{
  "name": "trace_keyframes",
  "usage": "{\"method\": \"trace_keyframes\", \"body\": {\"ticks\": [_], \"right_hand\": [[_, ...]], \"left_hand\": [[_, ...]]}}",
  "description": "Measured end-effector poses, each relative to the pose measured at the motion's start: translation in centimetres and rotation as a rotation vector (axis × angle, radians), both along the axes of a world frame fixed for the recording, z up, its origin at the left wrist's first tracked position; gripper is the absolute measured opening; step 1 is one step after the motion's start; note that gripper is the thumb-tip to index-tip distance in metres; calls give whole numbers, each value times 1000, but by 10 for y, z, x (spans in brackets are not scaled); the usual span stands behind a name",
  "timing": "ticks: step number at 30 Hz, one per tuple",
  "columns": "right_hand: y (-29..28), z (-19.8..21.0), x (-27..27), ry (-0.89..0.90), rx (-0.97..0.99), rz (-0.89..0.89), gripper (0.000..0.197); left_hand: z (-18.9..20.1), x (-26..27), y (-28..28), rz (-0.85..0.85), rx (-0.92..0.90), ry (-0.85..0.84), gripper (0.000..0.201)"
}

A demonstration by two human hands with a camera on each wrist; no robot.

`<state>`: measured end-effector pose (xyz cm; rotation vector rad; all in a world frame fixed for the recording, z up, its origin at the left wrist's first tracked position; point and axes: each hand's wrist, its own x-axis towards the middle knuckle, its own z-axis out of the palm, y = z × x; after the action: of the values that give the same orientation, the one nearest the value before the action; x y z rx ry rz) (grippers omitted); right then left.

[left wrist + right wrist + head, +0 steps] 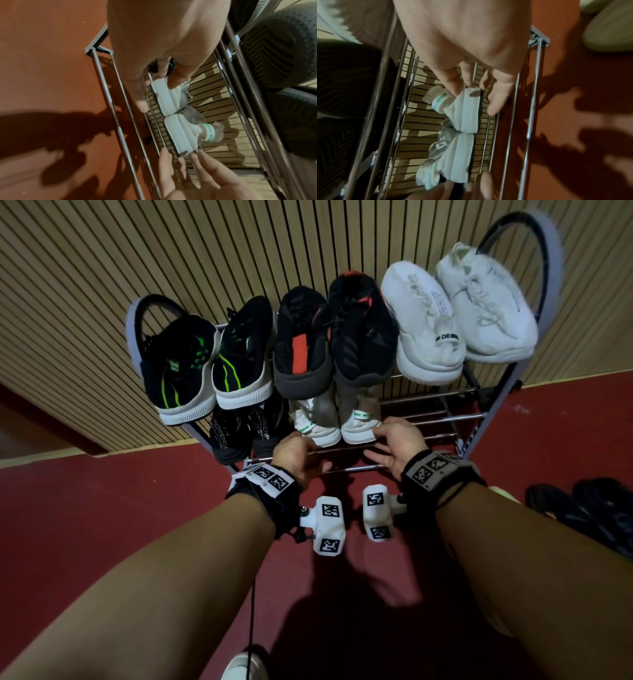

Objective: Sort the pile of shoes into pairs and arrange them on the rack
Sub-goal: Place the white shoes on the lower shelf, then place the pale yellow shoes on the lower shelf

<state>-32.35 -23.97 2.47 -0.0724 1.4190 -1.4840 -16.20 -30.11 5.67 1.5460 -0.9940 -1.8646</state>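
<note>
Both hands reach to the heels of the white pair [337, 419] on the rack's [442, 397] lower shelf: the left hand [296, 455] at the left shoe, the right hand [399, 441] at the right, fingers [498, 94] straight and relaxed, touching the heels without gripping, probably to nudge the two level and side by side. Heels face near, so pairs read at a glance; three pairs fill the top shelf, a black pair [241, 429] sits left, and dark shoes [582, 508] wait on the floor [102, 508] at right.
</note>
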Motion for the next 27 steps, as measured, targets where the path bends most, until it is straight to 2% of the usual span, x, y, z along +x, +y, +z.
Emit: {"method": "trace_keyframes", "body": {"ticks": [2, 7, 11, 14, 16, 19, 24, 27], "right_hand": [[10, 4, -1, 65, 39, 82, 27], [28, 11, 10, 71, 50, 209, 47], [53, 20, 15, 71, 95, 228, 48], [83, 22, 12, 106, 159, 245, 53], [105, 21, 5, 138, 208, 244, 45], [147, 21, -10, 157, 227, 213, 19], [215, 18, -36, 206, 326, 155, 15], [251, 13, -52, 239, 371, 124, 23]], "left_hand": [[-2, 2, 4, -44, 16, -33, 31], [2, 1, 20, -34, 19, -73, 14], [3, 0, 41, -121, 40, -192, 6], [-1, 0, 59, -248, 26, -286, 7], [0, -3, 71, -324, 0, -318, 4], [6, -15, 95, -432, -28, -388, 5], [9, -36, 145, -601, -123, -388, 19], [3, -48, 176, -710, -104, -384, 23]]}}
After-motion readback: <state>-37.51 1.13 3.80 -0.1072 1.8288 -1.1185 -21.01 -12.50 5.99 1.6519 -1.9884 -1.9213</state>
